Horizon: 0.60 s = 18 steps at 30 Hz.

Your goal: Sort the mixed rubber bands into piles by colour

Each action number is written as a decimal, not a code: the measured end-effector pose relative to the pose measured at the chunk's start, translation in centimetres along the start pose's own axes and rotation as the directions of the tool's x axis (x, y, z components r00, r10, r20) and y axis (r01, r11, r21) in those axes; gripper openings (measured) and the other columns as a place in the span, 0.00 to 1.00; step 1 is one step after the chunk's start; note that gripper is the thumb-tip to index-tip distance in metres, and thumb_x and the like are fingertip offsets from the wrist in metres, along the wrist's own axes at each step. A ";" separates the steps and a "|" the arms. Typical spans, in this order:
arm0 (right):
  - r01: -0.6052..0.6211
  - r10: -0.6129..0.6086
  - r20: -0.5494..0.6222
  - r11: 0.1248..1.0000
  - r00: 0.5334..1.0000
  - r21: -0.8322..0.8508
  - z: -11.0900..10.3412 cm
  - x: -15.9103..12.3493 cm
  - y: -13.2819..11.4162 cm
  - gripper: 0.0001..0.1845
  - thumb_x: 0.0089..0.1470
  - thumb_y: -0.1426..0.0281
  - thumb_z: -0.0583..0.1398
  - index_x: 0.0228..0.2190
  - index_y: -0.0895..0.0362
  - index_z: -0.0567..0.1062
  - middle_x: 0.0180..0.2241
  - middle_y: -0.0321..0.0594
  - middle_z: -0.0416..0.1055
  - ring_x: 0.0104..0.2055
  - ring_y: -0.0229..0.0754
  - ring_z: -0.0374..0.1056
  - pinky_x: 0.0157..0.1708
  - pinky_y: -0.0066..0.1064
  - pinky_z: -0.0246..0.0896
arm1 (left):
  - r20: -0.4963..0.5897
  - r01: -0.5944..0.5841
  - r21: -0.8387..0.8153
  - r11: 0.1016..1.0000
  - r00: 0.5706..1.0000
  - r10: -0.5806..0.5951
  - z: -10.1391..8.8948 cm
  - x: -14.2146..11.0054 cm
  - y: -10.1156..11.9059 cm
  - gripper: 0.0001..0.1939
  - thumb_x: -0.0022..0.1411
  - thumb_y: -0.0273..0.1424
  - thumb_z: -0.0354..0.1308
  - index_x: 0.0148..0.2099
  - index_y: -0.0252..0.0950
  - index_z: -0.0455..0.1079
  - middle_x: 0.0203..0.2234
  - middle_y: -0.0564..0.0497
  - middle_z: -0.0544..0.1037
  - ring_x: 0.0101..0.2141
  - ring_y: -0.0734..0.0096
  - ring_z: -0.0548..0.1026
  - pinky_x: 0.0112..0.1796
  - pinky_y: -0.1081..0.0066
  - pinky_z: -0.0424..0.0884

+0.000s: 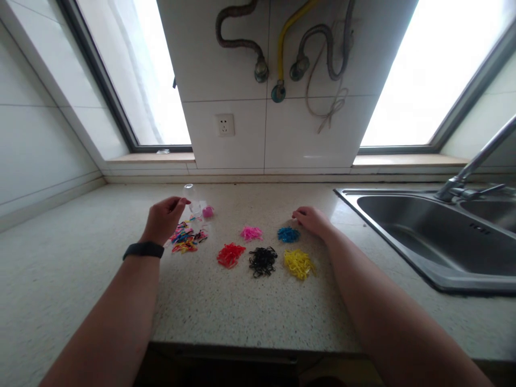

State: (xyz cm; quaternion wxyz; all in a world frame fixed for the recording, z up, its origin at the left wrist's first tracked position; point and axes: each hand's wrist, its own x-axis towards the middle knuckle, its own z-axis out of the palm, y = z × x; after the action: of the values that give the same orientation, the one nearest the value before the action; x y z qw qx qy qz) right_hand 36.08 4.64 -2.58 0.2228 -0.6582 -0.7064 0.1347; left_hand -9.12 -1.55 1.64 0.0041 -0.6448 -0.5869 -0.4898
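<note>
My left hand [166,216], with a dark wristband, is raised over a mixed pile of small coloured rubber bands [187,237]. Its thumb and fingers are pinched together; anything between them is too small to make out. Just beyond stands a clear plastic container [195,204], with a pink object [208,212] beside it. My right hand [311,219] rests on the counter, fingers curled together, next to a blue rubber band pile [288,234]; the inside of its grip is hidden. Single-colour piles lie between my hands: pink [251,233], red [230,255], black [263,262] and yellow [299,264].
The speckled counter [226,306] ends at a front edge near me. To the right is a steel sink [419,231] with a faucet [463,172]. Behind is a tiled wall with a socket [224,124], hoses [282,48] and a window on either side.
</note>
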 end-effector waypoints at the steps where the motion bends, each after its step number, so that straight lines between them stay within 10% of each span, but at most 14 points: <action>1: 0.009 -0.009 0.004 1.000 1.000 0.008 0.0 0.0 0.0 0.17 0.58 0.60 0.55 0.34 0.52 0.82 0.27 0.37 0.77 0.29 0.40 0.69 0.27 0.29 0.53 | 0.015 -0.003 -0.003 1.000 1.000 0.003 0.1 0.0 -0.1 0.18 0.63 0.41 0.54 0.40 0.34 0.80 0.18 0.55 0.68 0.21 0.74 0.63 0.24 0.73 0.56; 10: 0.213 -0.201 -0.131 0.974 0.971 0.077 -0.3 -0.9 -1.8 0.15 0.57 0.62 0.56 0.34 0.55 0.80 0.28 0.39 0.77 0.28 0.39 0.68 0.29 0.29 0.55 | 0.077 -0.002 -0.081 0.997 0.997 0.008 2.0 -0.5 -0.1 0.19 0.64 0.42 0.53 0.38 0.34 0.79 0.19 0.54 0.70 0.21 0.73 0.64 0.25 0.72 0.57; 18: 0.518 -0.480 -0.204 0.828 0.853 0.217 -0.9 -4.1 -11.5 0.13 0.59 0.63 0.57 0.37 0.56 0.79 0.29 0.37 0.76 0.26 0.36 0.65 0.29 0.28 0.54 | 0.068 0.014 -0.114 0.993 0.998 -0.007 2.3 -0.8 -0.3 0.19 0.64 0.42 0.53 0.37 0.34 0.79 0.18 0.55 0.70 0.21 0.73 0.63 0.25 0.72 0.57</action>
State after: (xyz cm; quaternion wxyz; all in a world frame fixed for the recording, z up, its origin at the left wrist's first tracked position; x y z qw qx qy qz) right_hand 26.68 -0.60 3.20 0.3849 -0.4225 -0.8121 0.1177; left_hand -7.71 -0.70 -0.22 -0.0553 -0.6570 -0.5609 -0.5006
